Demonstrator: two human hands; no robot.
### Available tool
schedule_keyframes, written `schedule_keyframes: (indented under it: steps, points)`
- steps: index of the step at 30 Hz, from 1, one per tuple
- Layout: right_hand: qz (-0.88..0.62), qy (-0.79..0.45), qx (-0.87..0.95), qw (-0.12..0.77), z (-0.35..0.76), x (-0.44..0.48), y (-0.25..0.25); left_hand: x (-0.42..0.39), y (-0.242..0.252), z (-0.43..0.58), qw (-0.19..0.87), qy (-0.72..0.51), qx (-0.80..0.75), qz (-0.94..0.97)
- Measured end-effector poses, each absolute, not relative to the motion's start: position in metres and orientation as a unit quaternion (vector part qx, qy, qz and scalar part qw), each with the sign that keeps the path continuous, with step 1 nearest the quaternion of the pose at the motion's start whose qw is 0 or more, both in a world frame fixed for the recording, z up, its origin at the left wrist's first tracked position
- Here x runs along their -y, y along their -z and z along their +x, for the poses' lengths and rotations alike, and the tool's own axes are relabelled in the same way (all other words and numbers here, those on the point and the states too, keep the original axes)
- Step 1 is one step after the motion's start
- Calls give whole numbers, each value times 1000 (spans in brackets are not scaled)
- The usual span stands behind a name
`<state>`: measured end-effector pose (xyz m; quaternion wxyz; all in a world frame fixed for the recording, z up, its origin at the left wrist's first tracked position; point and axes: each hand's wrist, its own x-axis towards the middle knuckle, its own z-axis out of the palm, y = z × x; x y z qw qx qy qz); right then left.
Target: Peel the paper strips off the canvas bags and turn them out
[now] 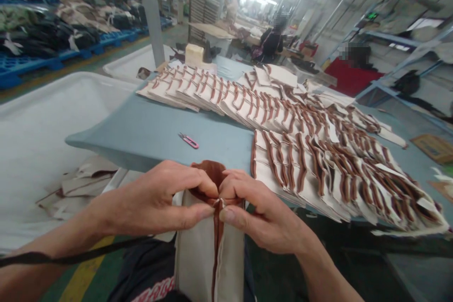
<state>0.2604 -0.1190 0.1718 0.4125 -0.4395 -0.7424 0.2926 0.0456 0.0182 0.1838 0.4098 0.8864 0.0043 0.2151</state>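
Observation:
A cream fabric piece with brown edging hangs upright in front of my body, its top edge between my two hands. My left hand pinches the fabric's top edge between thumb and fingers. Close beside it, my right hand pinches the same edge on the other side of a brown-lined seam. The fingertips of both hands nearly meet there. Behind them, the brown inside of the piece shows. Pink thread snips lie on the blue-grey table beyond my hands.
Overlapping rows of cream pieces with brown edges cover the table's back and right. White bins stand at the left, one with fabric scraps. A grey post rises behind the table. Two people are farther back.

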Motion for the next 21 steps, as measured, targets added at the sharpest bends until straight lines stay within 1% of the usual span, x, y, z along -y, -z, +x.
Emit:
schedule_keyframes:
  steps: [3,9,15,18,21]
  points:
    - [-439,-296,739,416,261,119,-168,-19,-184,43,403,-213,-1,890]
    - [-449,-287,738,414,258,117,-166,-9,-182,42,307,-247,-13,919]
    - [-454,-253,748,412,252,118,-168,-7,-181,43,261,-243,2,934]
    - [-486,-209,753,390,248,119,-168,-3,-181,46,291,-266,-23,918]
    - [-517,-164,745,388,244,119,-168,2,-180,51,401,-283,-80,868]
